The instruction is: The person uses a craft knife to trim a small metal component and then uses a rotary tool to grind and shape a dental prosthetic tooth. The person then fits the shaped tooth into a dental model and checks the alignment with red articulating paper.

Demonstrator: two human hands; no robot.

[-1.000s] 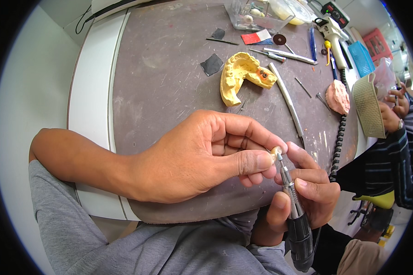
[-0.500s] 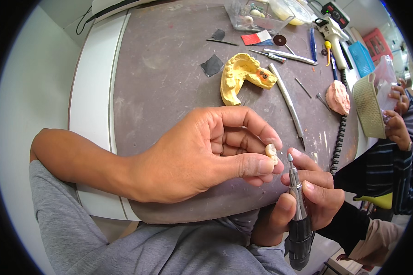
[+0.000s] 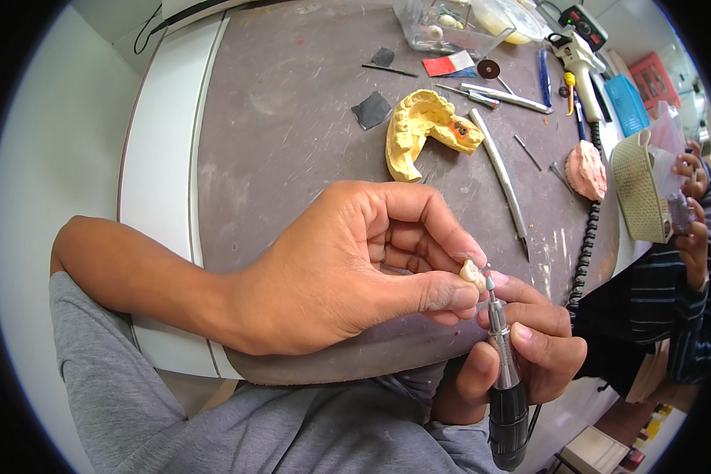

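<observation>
My left hand (image 3: 355, 272) pinches a small cream tooth piece (image 3: 472, 273) between thumb and fingertips, just over the near edge of the grey-brown table (image 3: 284, 118). My right hand (image 3: 521, 351) grips a slim metal rotary handpiece (image 3: 504, 371) with a dark lower body. Its small tip points up and sits right beside the tooth piece. A yellow dental arch cast (image 3: 424, 128) lies on the table beyond my hands.
A pink cast (image 3: 586, 170), a long metal rod (image 3: 503, 180), a black coiled cord (image 3: 586, 245), dark squares, pens and small tools lie at the table's far right. A clear box (image 3: 438, 24) stands at the back. Another person's hands (image 3: 691, 205) hold a woven object at right.
My right hand has shifted slightly, bringing the handpiece tip up next to the tooth piece. The left hand keeps its pinch almost in place.
</observation>
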